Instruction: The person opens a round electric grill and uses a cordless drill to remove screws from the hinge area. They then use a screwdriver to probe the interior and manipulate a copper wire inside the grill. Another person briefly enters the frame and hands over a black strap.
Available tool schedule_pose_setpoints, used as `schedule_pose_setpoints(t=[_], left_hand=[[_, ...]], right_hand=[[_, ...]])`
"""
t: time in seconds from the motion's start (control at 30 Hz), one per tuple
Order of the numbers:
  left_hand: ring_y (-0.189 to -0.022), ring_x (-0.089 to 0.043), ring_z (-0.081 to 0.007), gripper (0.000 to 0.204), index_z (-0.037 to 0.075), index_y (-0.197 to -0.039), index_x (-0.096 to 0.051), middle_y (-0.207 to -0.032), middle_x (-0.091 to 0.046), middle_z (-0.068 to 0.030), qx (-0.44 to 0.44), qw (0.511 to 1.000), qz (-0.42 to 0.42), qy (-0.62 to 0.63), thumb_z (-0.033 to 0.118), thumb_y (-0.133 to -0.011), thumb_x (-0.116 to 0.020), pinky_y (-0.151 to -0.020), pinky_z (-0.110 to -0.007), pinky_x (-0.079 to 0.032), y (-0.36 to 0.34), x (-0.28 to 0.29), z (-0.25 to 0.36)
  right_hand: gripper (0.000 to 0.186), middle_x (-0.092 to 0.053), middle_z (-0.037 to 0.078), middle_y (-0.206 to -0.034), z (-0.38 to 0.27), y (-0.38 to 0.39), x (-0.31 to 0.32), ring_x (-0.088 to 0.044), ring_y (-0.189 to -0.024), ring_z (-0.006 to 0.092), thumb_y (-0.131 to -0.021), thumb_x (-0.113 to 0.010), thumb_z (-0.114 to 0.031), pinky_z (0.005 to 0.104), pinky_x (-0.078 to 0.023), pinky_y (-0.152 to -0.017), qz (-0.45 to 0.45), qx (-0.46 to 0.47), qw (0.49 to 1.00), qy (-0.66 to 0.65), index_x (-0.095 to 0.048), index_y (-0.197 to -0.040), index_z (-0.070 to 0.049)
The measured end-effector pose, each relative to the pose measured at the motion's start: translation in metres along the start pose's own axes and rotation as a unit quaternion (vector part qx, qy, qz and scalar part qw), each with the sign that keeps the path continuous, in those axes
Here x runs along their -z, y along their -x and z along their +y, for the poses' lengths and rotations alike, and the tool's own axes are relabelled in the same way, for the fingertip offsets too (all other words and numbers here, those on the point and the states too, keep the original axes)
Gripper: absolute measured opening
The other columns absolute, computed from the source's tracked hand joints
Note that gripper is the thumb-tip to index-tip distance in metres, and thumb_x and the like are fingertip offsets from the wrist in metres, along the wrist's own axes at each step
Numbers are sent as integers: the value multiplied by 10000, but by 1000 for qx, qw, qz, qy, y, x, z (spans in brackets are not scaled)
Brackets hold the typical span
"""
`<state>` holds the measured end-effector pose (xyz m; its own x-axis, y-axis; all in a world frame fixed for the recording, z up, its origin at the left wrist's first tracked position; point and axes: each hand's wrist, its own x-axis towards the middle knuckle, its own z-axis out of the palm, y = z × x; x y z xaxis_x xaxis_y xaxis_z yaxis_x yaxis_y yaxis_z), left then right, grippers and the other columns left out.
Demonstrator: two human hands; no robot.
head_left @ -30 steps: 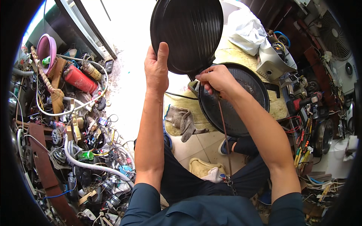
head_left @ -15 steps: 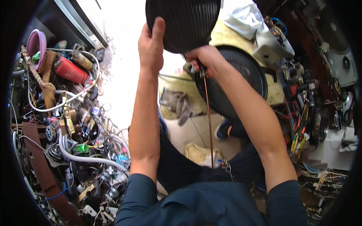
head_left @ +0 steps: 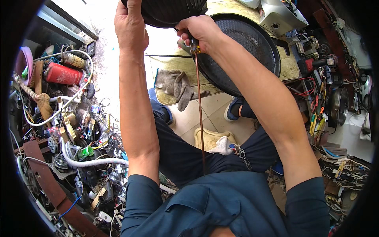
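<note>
My left hand [head_left: 132, 32] grips the left rim of a round black ribbed griddle plate [head_left: 169, 12], held up at the top edge, where part of it is cut off. Closed around the handle of a long thin screwdriver [head_left: 199, 94], my right hand [head_left: 202, 33] is at the plate's lower right rim. The screwdriver's shaft points down toward my lap; whether the right fingers also touch the plate I cannot tell. Beneath my right forearm a round black pan [head_left: 244, 43] with a textured bottom lies on a low yellowish bench [head_left: 290, 75].
A grey knit glove [head_left: 173, 83] hangs over the bench's near edge. On the left are heaped cables, metal parts and a red cylinder [head_left: 63, 74]. To the right stand a power tool [head_left: 318, 63], pliers and wires. A white housing [head_left: 280, 17] sits at the bench's far right.
The ribbed plate and both hands have shifted up and left in the picture, with the screwdriver still in my right hand. The whole view has shifted too, showing more of the bench front.
</note>
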<state>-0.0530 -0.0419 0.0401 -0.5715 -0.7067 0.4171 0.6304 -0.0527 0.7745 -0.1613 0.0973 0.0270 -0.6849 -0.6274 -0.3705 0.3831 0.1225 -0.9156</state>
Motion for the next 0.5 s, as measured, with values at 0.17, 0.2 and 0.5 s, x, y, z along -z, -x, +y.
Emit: schedule_pose_setpoints(t=[0.17,0.2,0.5], left_hand=[[-1186,-666,-244,722,-22,-1323,-563,-1289,-680,-121,-3,1000,-4,3,554,-915,-712,-1049,-366,-538,3,-7,5],[-1188,-665,-247,726,-21,-1329,-560,-1293,-678,-121,-3,1000,-9,5,555,-914,-710,-1050,-368,-538,2,-7,5],[-1221,-645,-249,735,-17,-1346,-550,-1322,-661,-122,0,1000,-1,1,552,-911,-713,-1071,-374,-518,0,-9,5]], right_hand=[[169,-560,154,-500,8,3,-6,-531,-401,266,-731,-655,-26,400,-382,-412,37,33,999,14,-628,-587,57],[140,-584,152,-579,9,2,-5,-541,-444,237,-779,-649,-18,378,-425,-434,33,27,998,43,-627,-669,66],[92,-628,145,-734,6,18,-12,-579,-542,195,-877,-636,-5,349,-490,-489,62,46,996,37,-630,-859,85]])
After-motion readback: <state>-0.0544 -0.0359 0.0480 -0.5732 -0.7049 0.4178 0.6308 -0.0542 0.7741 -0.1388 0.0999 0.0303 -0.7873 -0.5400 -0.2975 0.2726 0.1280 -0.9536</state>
